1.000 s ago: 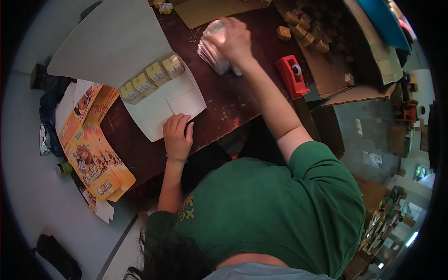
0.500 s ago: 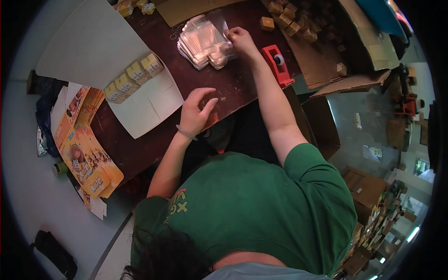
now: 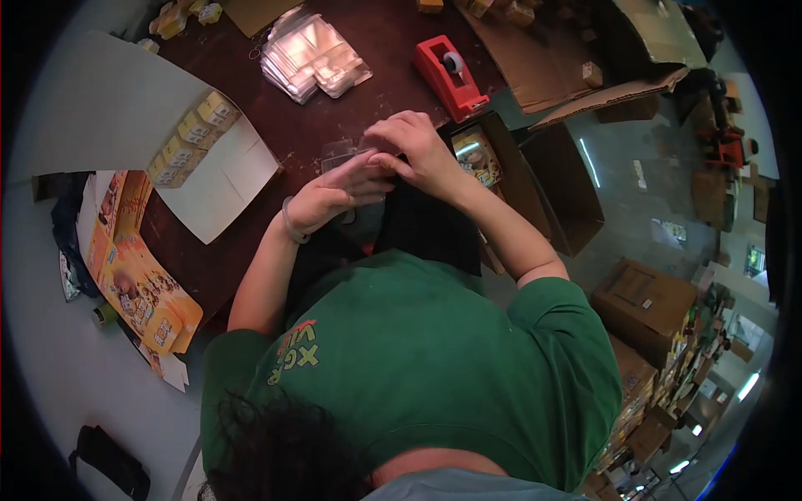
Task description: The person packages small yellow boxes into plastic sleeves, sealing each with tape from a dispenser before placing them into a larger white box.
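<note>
My left hand [image 3: 338, 194] and my right hand [image 3: 415, 150] meet over the table's front edge, around a clear plastic sheet [image 3: 340, 151]. The sheet shows behind and below the left fingers, and the hands partly hide it. My right fingers are bent at its upper side. Farther back lies a stack of flat clear plastic pieces [image 3: 305, 57], touched by neither hand. To the left, a row of small yellow and white boxes [image 3: 190, 138] stands in an open white box [image 3: 219, 194].
A red tape dispenser [image 3: 449, 77] stands right of the stack. An open cardboard box [image 3: 551, 58] is at the upper right, and another carton [image 3: 561, 188] sits below it. Printed orange cardboard [image 3: 144, 280] lies at the left.
The right hand has come back from the stack with a clear sheet and met the left hand. The view has shifted, so table things sit farther left and higher.
</note>
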Motion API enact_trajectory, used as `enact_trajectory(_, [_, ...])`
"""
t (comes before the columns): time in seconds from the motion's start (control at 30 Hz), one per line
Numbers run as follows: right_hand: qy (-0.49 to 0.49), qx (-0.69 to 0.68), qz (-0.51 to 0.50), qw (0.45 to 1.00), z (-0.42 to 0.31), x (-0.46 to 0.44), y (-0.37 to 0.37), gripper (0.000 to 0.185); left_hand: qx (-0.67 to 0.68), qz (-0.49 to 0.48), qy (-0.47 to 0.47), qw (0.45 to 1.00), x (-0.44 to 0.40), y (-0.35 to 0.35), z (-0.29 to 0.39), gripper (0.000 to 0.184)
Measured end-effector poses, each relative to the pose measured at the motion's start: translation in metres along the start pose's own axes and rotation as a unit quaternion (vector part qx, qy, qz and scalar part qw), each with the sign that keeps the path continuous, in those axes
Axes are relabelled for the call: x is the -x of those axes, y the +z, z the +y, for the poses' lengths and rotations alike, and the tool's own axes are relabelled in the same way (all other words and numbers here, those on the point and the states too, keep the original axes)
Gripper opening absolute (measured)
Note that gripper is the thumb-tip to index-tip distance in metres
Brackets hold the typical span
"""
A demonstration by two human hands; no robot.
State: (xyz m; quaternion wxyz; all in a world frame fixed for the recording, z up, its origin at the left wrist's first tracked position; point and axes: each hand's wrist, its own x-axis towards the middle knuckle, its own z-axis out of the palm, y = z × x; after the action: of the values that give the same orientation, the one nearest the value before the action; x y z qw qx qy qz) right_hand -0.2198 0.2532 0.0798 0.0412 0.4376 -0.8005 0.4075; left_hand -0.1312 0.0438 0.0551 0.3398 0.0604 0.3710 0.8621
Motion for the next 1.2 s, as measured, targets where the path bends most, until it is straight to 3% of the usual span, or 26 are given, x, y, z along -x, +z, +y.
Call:
enact_trajectory(0.03, [-0.040,0.026,0.001,0.999,0.001,0.000,-0.005,0.023,0.004,-0.011,-0.011,1.000,0.001,0.003,0.002,0.083])
enact_trajectory(0.1, [-0.028,-0.002,0.019,0.999,-0.004,0.003,-0.005,0.016,0.063,0.002,-0.003,0.998,0.002,0.016,-0.003,0.082])
enact_trajectory(0.13, [0.037,-0.074,-0.048,0.995,-0.004,0.004,-0.008,0.013,0.092,0.014,-0.006,0.996,0.004,0.023,-0.008,0.081])
enact_trajectory(0.17, [0.133,-0.321,-0.123,0.929,0.000,0.008,-0.011,0.012,0.123,0.007,0.021,0.992,0.004,0.023,-0.019,0.077])
enact_trajectory(0.2, [0.219,-0.541,-0.189,0.790,0.004,0.010,-0.013,0.012,0.134,0.000,0.028,0.991,0.006,0.024,-0.027,0.076])
enact_trajectory(0.23, [0.179,-0.564,-0.209,0.779,0.006,0.010,-0.013,0.014,0.144,-0.007,0.033,0.989,0.008,0.028,-0.031,0.075])
enact_trajectory(0.3, [0.215,-0.541,-0.097,0.808,-0.005,0.015,-0.001,0.012,0.110,0.065,0.062,0.990,0.010,0.035,-0.035,0.073])
enact_trajectory(0.33, [0.124,-0.275,0.040,0.953,-0.014,0.016,0.004,0.019,0.089,0.102,0.073,0.988,0.012,0.035,-0.036,0.070])
enact_trajectory(0.37, [0.058,-0.122,0.046,0.990,-0.020,0.020,0.001,0.027,0.066,0.139,0.084,0.984,0.014,0.034,-0.039,0.067])
enact_trajectory(0.47, [0.125,-0.282,-0.047,0.950,-0.046,0.041,0.005,0.022,0.062,0.172,0.070,0.981,0.020,0.053,-0.043,0.070])
enact_trajectory(0.6, [0.146,-0.302,-0.123,0.934,-0.046,0.042,-0.003,0.014,0.083,0.157,0.086,0.980,0.018,0.063,-0.056,0.091])
enact_trajectory(0.67, [0.204,-0.331,-0.160,0.907,-0.056,0.043,0.000,0.014,0.117,0.183,0.037,0.975,0.020,0.054,-0.048,0.080])
enact_trajectory(0.7, [0.186,-0.340,-0.125,0.914,-0.050,0.045,0.005,0.014,0.107,0.218,0.002,0.970,0.021,0.054,-0.044,0.061])
enact_trajectory(0.73, [0.167,-0.348,-0.089,0.918,-0.046,0.044,0.009,0.014,0.116,0.234,-0.019,0.965,0.026,0.052,-0.047,0.054])
enact_trajectory(0.77, [0.182,-0.329,0.011,0.927,-0.037,0.034,0.015,0.016,0.126,0.249,-0.039,0.959,0.030,0.051,-0.052,0.048])
enact_trajectory(0.8, [0.236,-0.258,0.019,0.937,-0.030,0.029,0.016,0.019,0.129,0.275,-0.061,0.951,0.032,0.052,-0.057,0.045])
enact_trajectory(0.83, [0.208,-0.275,-0.022,0.938,-0.022,0.020,0.031,0.023,0.141,0.262,-0.068,0.952,0.032,0.050,-0.061,0.045])
enact_trajectory(0.9, [0.224,-0.415,-0.176,0.864,-0.026,0.027,0.048,0.026,0.163,0.238,-0.088,0.953,0.034,0.043,-0.064,0.044])
enact_trajectory(0.93, [0.139,-0.306,-0.149,0.930,-0.035,0.022,0.046,0.027,0.155,0.205,-0.054,0.965,0.037,0.049,-0.054,0.046])
enact_trajectory(1.03, [0.155,-0.295,-0.132,0.934,-0.046,0.016,0.037,0.030,0.170,0.119,0.015,0.978,0.048,0.056,-0.044,0.050])
enact_trajectory(1.1, [0.127,-0.320,-0.139,0.929,-0.048,0.021,0.046,0.032,0.193,0.100,0.008,0.976,0.048,0.061,-0.043,0.053])
enact_trajectory(1.13, [0.117,-0.333,-0.141,0.925,-0.050,0.025,0.052,0.034,0.153,0.175,0.029,0.972,0.047,0.071,-0.045,0.048])
enact_trajectory(1.2, [0.135,-0.363,-0.135,0.912,-0.058,0.032,0.054,0.036,0.095,0.198,-0.036,0.975,0.050,0.054,-0.058,0.043])
